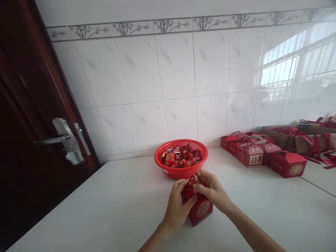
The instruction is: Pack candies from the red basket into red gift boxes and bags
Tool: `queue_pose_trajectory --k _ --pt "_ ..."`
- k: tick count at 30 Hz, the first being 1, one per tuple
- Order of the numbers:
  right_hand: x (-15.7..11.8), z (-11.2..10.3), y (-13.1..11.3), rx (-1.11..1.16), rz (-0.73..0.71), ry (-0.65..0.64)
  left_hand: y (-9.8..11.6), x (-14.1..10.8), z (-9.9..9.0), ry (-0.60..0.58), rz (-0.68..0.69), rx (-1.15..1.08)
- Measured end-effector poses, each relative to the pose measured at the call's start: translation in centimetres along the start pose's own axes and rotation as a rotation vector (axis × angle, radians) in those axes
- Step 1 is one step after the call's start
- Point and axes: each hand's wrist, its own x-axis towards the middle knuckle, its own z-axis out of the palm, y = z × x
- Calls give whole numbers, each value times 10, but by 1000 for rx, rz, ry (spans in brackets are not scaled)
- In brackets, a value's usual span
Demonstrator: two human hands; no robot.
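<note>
A small red gift box (201, 209) with a round gold emblem on its front stands on the white table, between my hands. My left hand (179, 202) wraps round the box's left side and top, thumb across the front. At the top, my right hand (210, 187) pinches the dark red cord handle between thumb and fingers. Part of the box's top is hidden behind my fingers. Just beyond it sits a red plastic basket (168, 173) full of wrapped candies (181, 156), mostly in red wrappers.
Several red gift boxes (282, 164) with cord handles stand in a group at the right. Behind them is a cardboard box (296, 143) with red ribbons in and around it. A tiled wall (178, 70) backs the table (118, 196); a dark wooden door (34, 105) is at the left.
</note>
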Motion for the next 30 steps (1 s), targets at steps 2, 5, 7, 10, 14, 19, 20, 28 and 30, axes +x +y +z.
queue_pose_trajectory --k 2,5,7,10,14,19,20,28,30 --pt "2 0 2 -91 2 -26 -1 -1 1 -11 14 -15" --pt "6 -1 -2 -264 -36 -44 -4 -3 0 -38 36 -54" --pt "10 -4 -10 -407 -97 20 -5 -6 0 -63 43 -98" --pt "17 -17 -25 -622 -131 149 -9 -12 1 -70 20 -141" --pt "22 -47 -42 -861 -100 271 -15 -19 8 -92 -13 -86" --pt "16 -93 -63 -1001 -86 401 -22 -21 16 -146 -12 -1" --pt "13 -103 -67 -1038 -63 428 -23 -21 16 -152 -13 9" --pt "-6 -189 -85 -1202 67 700 -28 -16 16 -137 -18 39" --pt "-7 -211 -87 -1222 137 797 -27 -16 15 -158 -15 62"
